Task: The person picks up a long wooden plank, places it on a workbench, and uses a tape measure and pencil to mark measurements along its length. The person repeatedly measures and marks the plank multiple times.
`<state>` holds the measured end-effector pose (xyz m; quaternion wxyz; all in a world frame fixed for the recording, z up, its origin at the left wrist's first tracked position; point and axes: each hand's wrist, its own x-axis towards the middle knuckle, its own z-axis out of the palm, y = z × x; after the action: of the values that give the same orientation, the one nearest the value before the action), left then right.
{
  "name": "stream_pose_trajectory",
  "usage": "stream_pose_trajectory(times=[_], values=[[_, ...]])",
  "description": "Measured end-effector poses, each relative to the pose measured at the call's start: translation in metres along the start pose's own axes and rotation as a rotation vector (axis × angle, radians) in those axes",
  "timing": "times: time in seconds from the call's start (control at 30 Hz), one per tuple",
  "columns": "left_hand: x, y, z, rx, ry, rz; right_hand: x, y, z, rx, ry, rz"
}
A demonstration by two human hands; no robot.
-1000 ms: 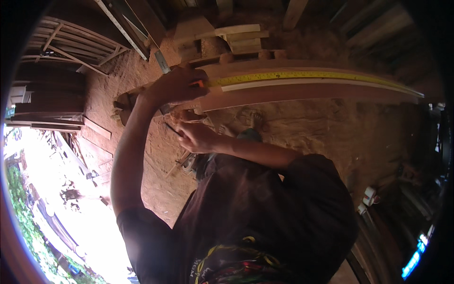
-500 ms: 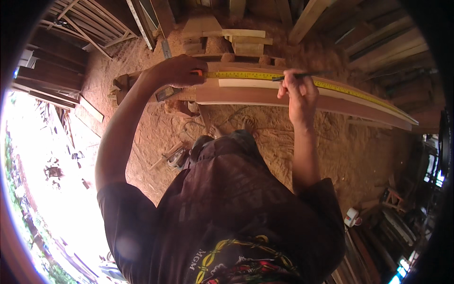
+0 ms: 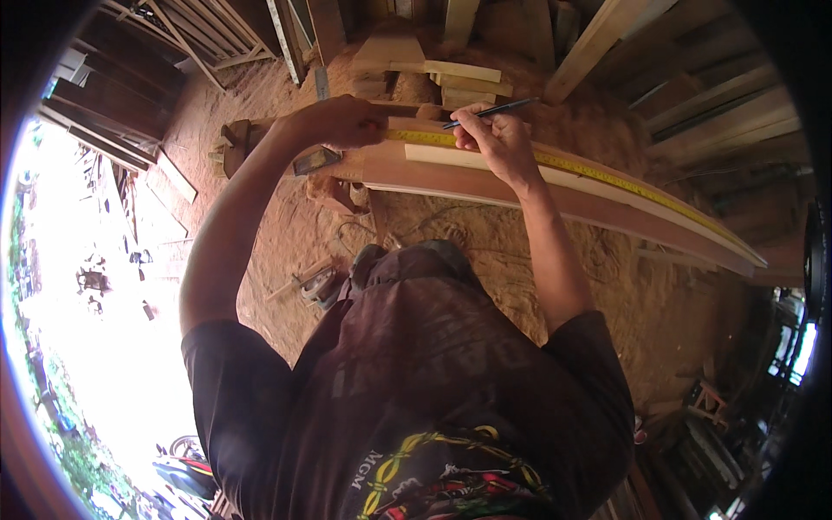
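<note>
A yellow tape measure blade (image 3: 607,176) runs along a long reddish-brown board (image 3: 459,184), from my left hand far off to the right. My left hand (image 3: 342,123) is closed around the tape measure's case at the board's left part; its fingers hide most of the case. Between the thumb and fingers of my right hand (image 3: 501,146) is a slim dark pencil (image 3: 507,110), tilted, its lower end just over the tape. A pale wood strip (image 3: 446,156) lies lengthwise beside the blade, on the side nearer me.
Short wood blocks (image 3: 468,82) are stacked behind the board. A dark-bladed square-like tool (image 3: 316,161) rests by its left end. Sawdust (image 3: 433,217) covers the ground, where a power tool (image 3: 319,284) lies. Timber (image 3: 598,48) leans at the back; planks stand at left and right.
My right hand has moved left along the tape, closer to my left hand, and the pencil now slants up to the right. My left hand keeps its hold; the view has shifted slightly.
</note>
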<state>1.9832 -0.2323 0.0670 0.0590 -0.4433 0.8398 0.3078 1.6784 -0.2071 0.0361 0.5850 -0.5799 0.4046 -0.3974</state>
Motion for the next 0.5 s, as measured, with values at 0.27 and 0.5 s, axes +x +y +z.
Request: stream_pose_trajectory(times=[0.27,0.5], values=[[-0.001,0.007,-0.001,-0.027,-0.018,-0.094,0.011,0.001,0.006,-0.254,-0.076,-0.038],[0.001,0.012,0.004,-0.032,0.049,-0.152,0.012,0.001,-0.005,-0.007,-0.009,-0.03]])
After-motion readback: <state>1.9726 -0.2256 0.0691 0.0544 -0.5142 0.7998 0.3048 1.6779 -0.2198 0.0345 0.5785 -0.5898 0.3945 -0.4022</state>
